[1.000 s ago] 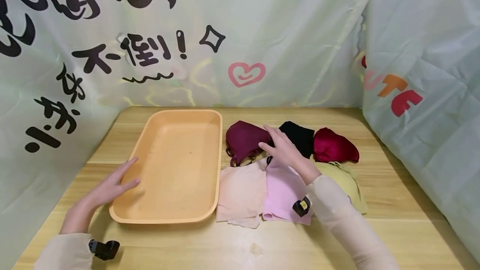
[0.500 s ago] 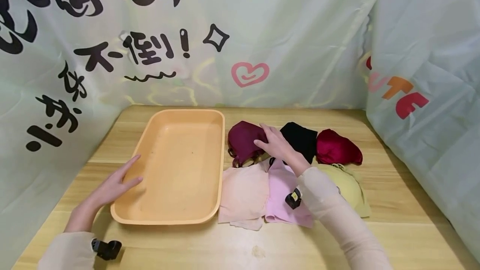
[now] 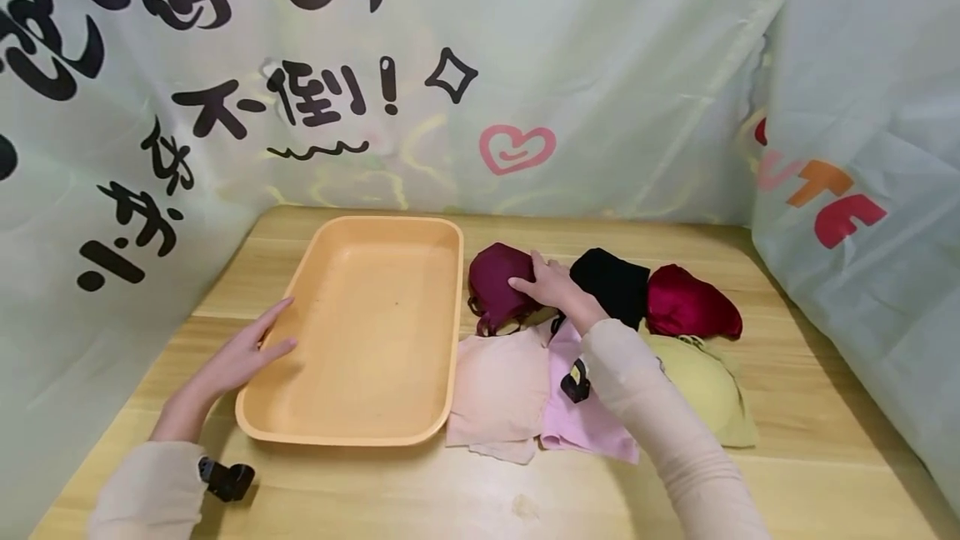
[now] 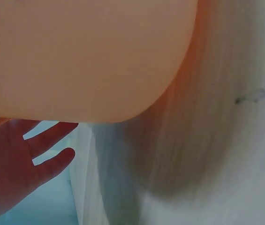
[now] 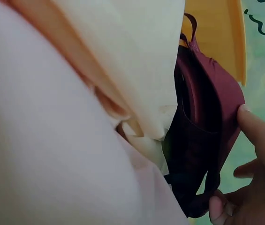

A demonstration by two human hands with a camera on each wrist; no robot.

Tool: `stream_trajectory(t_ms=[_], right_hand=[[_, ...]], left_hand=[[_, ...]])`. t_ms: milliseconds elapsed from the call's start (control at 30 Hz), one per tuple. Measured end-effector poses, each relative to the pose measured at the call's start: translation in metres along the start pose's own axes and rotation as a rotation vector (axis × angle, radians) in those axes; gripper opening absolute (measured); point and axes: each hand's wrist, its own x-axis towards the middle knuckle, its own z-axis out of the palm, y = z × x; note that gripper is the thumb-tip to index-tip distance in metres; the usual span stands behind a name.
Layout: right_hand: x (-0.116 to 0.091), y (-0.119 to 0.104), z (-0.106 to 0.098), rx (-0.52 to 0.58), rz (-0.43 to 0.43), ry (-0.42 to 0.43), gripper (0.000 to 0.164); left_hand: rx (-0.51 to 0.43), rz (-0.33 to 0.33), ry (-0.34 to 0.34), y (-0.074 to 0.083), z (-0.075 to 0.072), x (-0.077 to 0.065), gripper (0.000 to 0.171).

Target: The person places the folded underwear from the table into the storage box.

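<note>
A burgundy bra, its cups folded together, lies beside the back right of the orange tray. My right hand holds it at its right side, the thumb on the cup. In the right wrist view, thumb and fingers touch the bra at separate places along its edge. My left hand rests at the tray's left rim, the thumb over the rim. The left wrist view shows the spread, straight fingers of this hand outside the tray wall.
Right of the tray lie a peach garment, a pink garment and a yellow-green bra. Behind them are a black garment and a shiny red one. A printed curtain surrounds the wooden table.
My right hand has moved left and down from above the bra's right edge onto the bra. The left hand stays at the tray rim. The head view has shifted slightly.
</note>
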Motion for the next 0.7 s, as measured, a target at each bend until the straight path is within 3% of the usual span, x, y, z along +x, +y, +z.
stream_trajectory(t_ms=[200, 433, 700], right_hand=[[0.005, -0.004, -0.002, -0.081, 0.080, -0.012, 0.086], [0.011, -0.003, 0.001, 0.016, 0.072, -0.077, 0.097], [0.016, 0.000, 0.000, -0.011, 0.065, -0.107, 0.100]], left_hand=[[-0.004, -0.011, 0.020, 0.001, 0.000, 0.008, 0.071], [-0.054, -0.018, 0.066, -0.001, 0.006, 0.011, 0.069], [0.029, -0.024, 0.100, -0.001, 0.012, 0.017, 0.067]])
